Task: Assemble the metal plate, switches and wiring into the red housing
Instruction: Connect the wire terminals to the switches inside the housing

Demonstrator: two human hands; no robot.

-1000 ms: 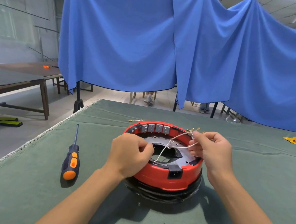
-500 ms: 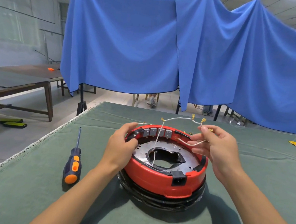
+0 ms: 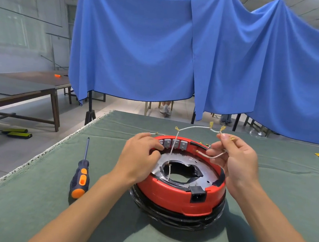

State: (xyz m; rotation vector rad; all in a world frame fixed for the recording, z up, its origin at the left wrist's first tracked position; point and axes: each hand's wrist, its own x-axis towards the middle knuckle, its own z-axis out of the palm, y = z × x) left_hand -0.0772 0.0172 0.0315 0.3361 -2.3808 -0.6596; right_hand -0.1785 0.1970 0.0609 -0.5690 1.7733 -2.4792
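Wiring (image 3: 195,127) above housing (image 3: 178,197) rim

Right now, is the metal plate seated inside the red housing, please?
In: the metal plate lies flat within the red housing rim.

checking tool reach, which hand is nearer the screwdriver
Left. The left hand rests on the red housing's near-left rim, just right of the screwdriver; the right hand holds wiring across the housing.
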